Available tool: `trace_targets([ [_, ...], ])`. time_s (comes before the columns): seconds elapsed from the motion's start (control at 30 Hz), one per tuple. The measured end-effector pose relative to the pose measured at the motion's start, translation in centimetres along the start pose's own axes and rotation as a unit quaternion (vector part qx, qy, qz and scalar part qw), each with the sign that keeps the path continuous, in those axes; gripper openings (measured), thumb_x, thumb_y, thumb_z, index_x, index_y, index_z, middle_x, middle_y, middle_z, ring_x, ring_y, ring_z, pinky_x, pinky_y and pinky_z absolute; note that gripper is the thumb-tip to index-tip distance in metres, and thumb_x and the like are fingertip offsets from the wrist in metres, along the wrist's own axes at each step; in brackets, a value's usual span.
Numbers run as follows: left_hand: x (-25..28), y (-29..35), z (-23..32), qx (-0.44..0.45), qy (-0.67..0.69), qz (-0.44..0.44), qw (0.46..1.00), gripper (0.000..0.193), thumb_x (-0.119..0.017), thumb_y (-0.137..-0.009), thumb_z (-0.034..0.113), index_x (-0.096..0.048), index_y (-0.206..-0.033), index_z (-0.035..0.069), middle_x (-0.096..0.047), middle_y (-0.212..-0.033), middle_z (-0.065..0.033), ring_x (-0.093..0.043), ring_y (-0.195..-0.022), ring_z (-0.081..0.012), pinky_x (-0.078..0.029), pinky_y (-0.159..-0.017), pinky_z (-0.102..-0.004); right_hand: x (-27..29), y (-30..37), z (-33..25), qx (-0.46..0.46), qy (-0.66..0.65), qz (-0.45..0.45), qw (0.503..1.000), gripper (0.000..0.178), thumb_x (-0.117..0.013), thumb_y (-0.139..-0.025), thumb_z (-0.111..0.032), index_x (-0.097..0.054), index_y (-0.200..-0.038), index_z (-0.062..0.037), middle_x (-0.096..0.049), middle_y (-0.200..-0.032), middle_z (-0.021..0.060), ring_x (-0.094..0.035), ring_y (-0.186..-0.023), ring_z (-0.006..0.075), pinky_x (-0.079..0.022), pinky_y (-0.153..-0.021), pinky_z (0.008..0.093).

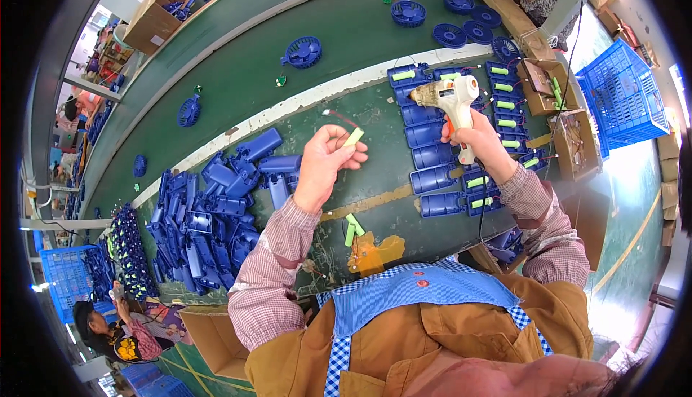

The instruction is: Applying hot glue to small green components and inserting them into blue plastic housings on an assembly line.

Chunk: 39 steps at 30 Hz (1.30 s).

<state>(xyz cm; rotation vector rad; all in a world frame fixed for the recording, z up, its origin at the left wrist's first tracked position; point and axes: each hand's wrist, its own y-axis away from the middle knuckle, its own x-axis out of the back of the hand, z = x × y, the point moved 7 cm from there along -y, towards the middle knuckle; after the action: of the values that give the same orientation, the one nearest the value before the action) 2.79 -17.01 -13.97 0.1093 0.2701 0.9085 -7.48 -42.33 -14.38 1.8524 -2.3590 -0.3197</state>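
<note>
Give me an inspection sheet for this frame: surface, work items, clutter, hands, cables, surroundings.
Surface: green table, scuffed, with an orange patch.
Work items: rows of blue casings, some holding green batteries; heap of blue casings left.
Clutter: loose batteries beside the patch.
Hands: left hand pinches a battery; right hand grips a white glue gun, nozzle pointing left.
Cables: reddish wires on the held battery, ending in a white plug.
Surroundings: belt carrying blue fan parts; blue crate right; another person lower left.
</note>
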Motion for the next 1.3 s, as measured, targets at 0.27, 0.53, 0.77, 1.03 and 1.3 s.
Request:
trace_targets([
  [0.27, -2.5, -8.4, -0.8, -0.159, -0.201, 0.085, 0.963, 0.016, -0.07, -0.075, 0.001, -0.06, -0.087, -0.002, -0.064, -0.083, -0.0083, -0.062, -0.068, -0.0148, -0.049, -0.06, -0.0274, 1.5, 0.3, 0.6, 0.003, 0.012, 0.021, 1.0, 0.037, -0.053, -0.071, -0.003, -0.051, -0.107, 0.0018, -0.061, -0.086, 0.0065, -0.06, -0.077, 0.0143, -0.045, -0.065, 0.0239],
  [0.53, -6.6, -13.8, -2.8, -0.236, -0.351, 0.128, 0.897, 0.017, -0.075, -0.063, 0.007, -0.064, -0.075, 0.003, -0.053, -0.086, -0.0117, -0.052, -0.087, -0.0291, -0.044, -0.079, -0.0382, 1.5, 1.8, -0.2, 0.004, 0.011, 0.038, 0.999, 0.037, -0.057, -0.073, -0.002, -0.052, -0.109, 0.003, -0.064, -0.096, 0.0098, -0.063, -0.09, 0.0177, -0.05, -0.08, 0.0282],
  [0.77, -7.7, -14.2, -3.4, -0.283, -0.393, 0.146, 0.863, 0.014, -0.075, -0.064, 0.008, -0.066, -0.073, 0.004, -0.053, -0.08, -0.0101, -0.053, -0.084, -0.0274, -0.044, -0.076, -0.0375, 1.5, 2.1, -0.7, 0.028, 0.008, 0.036, 0.999, 0.032, -0.054, -0.073, 0.0, -0.053, -0.105, 0.0042, -0.064, -0.096, 0.0088, -0.062, -0.089, 0.017, -0.049, -0.084, 0.03],
  [1.03, -7.9, -14.3, -3.5, -0.286, -0.411, 0.145, 0.853, 0.012, -0.075, -0.066, 0.007, -0.067, -0.073, 0.004, -0.053, -0.081, -0.0102, -0.054, -0.084, -0.0275, -0.044, -0.075, -0.037, 1.5, 0.4, 0.4, 0.034, 0.031, 0.049, 0.998, 0.031, -0.055, -0.072, -0.001, -0.053, -0.103, 0.0021, -0.062, -0.093, 0.0079, -0.061, -0.086, 0.0163, -0.048, -0.078, 0.0284],
  [1.3, -7.8, -14.6, -3.6, -0.29, -0.408, 0.143, 0.854, 0.012, -0.075, -0.066, 0.007, -0.066, -0.073, 0.003, -0.053, -0.081, -0.0104, -0.054, -0.084, -0.0277, -0.044, -0.076, -0.037, 1.4, 0.8, 0.1, 0.037, 0.031, 0.047, 0.998, 0.037, -0.053, -0.071, -0.001, -0.05, -0.108, 0.0018, -0.06, -0.087, 0.0064, -0.059, -0.08, 0.0154, -0.048, -0.074, 0.0279],
])
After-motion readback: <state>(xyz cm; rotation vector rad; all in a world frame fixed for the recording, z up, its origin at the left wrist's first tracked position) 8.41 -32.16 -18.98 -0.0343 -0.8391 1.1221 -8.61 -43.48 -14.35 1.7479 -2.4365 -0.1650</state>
